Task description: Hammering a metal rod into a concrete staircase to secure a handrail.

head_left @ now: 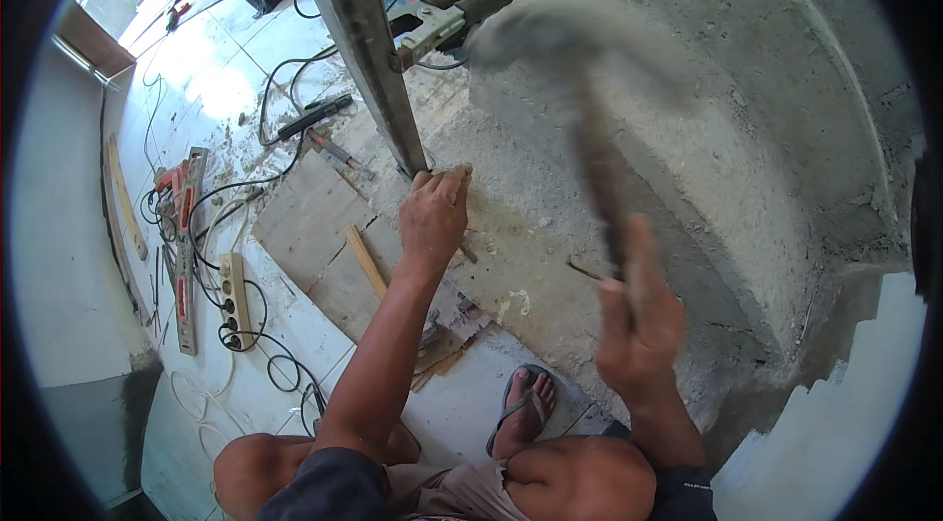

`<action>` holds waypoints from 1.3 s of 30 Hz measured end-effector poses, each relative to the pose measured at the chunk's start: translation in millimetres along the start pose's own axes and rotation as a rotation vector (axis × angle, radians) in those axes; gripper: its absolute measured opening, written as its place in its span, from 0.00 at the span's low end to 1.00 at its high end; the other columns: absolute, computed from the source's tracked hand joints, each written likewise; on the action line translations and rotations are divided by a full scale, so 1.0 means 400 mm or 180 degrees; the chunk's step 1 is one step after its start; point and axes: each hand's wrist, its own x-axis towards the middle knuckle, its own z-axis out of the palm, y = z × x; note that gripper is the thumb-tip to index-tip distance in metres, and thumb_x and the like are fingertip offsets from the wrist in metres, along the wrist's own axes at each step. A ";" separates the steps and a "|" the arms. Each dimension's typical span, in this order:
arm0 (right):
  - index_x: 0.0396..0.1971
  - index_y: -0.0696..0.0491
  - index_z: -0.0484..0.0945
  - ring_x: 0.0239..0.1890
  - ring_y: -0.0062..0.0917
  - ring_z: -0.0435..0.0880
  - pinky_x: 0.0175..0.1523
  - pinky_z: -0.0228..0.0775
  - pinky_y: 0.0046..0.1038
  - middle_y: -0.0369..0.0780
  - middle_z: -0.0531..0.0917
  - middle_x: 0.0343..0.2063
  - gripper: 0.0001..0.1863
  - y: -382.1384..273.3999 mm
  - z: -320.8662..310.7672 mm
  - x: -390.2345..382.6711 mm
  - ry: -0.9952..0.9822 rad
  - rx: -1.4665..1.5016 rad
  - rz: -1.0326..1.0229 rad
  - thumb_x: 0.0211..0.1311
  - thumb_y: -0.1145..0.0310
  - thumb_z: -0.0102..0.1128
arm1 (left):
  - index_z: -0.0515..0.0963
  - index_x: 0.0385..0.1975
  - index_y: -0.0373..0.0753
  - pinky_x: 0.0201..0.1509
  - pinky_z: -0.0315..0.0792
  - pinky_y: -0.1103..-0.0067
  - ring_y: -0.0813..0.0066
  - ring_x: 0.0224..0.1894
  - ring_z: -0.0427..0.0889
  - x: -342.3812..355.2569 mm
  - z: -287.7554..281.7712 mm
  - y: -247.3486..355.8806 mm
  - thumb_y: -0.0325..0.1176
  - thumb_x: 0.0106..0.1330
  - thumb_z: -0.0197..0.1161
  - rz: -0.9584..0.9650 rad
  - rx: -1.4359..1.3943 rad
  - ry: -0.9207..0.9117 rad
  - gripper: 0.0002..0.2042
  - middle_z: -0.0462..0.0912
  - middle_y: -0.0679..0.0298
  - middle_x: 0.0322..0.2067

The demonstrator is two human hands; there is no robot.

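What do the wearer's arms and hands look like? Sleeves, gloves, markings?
Left hand and right hand: ungloved, no wristwear visible, the right blurred. Bare up to the dark left sleeve and dark right sleeve, which carries a small pale marking.

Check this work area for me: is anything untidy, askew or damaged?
Yes. Black cables lie tangled across and beside the power strip, looking untidy. Loose wood scraps litter the area left of the sandalled foot. The metal post looks tilted, though the fisheye view may cause that.
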 end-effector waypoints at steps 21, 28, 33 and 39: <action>0.72 0.43 0.69 0.25 0.40 0.84 0.33 0.77 0.39 0.44 0.83 0.26 0.31 0.028 0.044 -0.030 -0.1402 -0.0851 0.0856 0.69 0.67 0.63 | 0.86 0.34 0.43 0.38 0.76 0.68 0.63 0.36 0.80 0.002 0.011 0.014 0.40 0.67 0.68 0.0162 0.0451 0.0443 0.08 0.81 0.65 0.30; 0.73 0.48 0.67 0.31 0.39 0.87 0.35 0.78 0.34 0.45 0.85 0.31 0.33 -0.042 -0.051 0.001 -0.0101 -0.0030 0.0225 0.68 0.72 0.63 | 0.85 0.34 0.43 0.37 0.76 0.68 0.63 0.35 0.81 -0.009 0.014 0.007 0.40 0.67 0.67 0.0159 0.0393 0.0463 0.08 0.81 0.65 0.30; 0.73 0.42 0.67 0.29 0.42 0.86 0.35 0.79 0.37 0.46 0.84 0.31 0.34 0.010 0.032 -0.026 -0.0827 -0.0685 0.0511 0.68 0.71 0.64 | 0.85 0.34 0.43 0.37 0.76 0.68 0.63 0.35 0.81 -0.004 0.021 0.022 0.39 0.67 0.67 0.0266 0.0357 0.0442 0.07 0.81 0.65 0.30; 0.74 0.40 0.66 0.31 0.42 0.87 0.38 0.80 0.38 0.48 0.86 0.37 0.33 0.010 0.020 0.004 -0.0933 -0.0359 0.0756 0.70 0.72 0.61 | 0.86 0.34 0.44 0.39 0.76 0.68 0.63 0.36 0.81 -0.007 0.019 -0.014 0.40 0.67 0.67 0.0237 0.0466 0.0268 0.08 0.81 0.65 0.31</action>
